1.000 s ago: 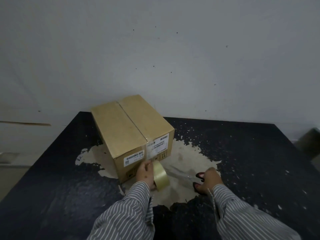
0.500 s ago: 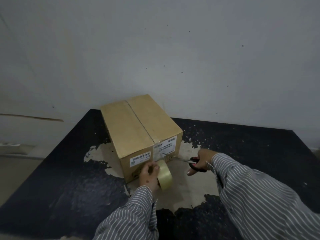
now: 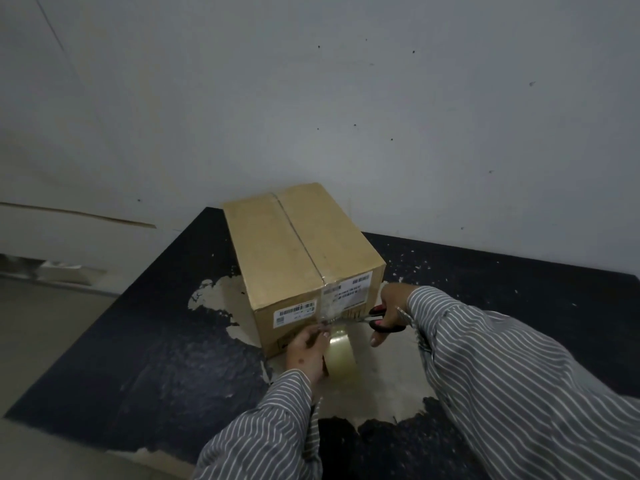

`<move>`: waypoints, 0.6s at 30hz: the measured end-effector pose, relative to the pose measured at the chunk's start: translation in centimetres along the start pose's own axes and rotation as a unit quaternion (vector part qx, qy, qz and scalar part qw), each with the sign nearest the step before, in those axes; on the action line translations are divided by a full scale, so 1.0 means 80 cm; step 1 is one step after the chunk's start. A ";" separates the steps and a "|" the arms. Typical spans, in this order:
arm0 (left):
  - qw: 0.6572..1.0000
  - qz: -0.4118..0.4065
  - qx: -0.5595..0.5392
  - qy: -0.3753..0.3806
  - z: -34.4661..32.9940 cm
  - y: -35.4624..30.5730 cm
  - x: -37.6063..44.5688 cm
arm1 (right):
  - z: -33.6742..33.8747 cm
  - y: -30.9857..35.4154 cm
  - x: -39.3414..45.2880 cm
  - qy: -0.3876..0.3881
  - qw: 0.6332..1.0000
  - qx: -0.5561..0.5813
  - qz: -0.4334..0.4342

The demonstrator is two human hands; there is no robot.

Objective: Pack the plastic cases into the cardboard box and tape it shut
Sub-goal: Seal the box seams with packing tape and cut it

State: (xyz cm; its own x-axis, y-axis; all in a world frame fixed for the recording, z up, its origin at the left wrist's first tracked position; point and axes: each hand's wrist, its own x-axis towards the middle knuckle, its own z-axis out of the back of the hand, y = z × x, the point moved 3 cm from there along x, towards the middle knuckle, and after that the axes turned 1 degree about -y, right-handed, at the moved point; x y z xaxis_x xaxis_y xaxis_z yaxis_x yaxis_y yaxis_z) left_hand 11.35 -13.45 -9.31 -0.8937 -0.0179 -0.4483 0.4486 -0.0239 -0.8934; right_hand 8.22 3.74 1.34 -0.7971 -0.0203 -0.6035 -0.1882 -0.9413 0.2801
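A closed cardboard box point(image 3: 294, 247) stands on the black table point(image 3: 145, 341), a strip of clear tape running along its top seam and down the near face over white labels. My left hand point(image 3: 306, 351) holds a roll of clear tape point(image 3: 341, 355) just below the box's near face, the tape stretched up to the box. My right hand point(image 3: 389, 308) grips red-and-black scissors point(image 3: 379, 320), whose blades reach the stretched tape between roll and box. No plastic cases are visible.
The tabletop's black coating is worn away to a pale patch point(image 3: 374, 382) around the box and hands. A grey wall point(image 3: 346, 98) rises right behind the table. Floor lies to the left.
My right hand lifted the scissors from the table and brought them left to the tape at the box's near face. My left hand kept the roll below the box.
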 end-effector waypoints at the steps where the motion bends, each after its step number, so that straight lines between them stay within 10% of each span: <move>1: 1.000 0.002 -0.002 0.000 0.000 -0.001 -0.001 | 0.000 0.002 0.000 0.002 1.000 -0.005 0.005; 18: 0.998 0.006 0.031 0.048 -0.018 -0.004 -0.010 | -0.030 -0.044 -0.007 -0.004 0.994 -0.053 -0.094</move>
State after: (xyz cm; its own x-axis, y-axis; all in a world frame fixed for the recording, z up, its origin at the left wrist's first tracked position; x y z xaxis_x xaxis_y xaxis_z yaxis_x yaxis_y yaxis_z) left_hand 11.90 -12.02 -8.69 -0.8834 0.0776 -0.4621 0.4557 -0.0868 -0.8859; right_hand 10.72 6.26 -1.08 -0.7585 0.1609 -0.6315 -0.2727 -0.9585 0.0834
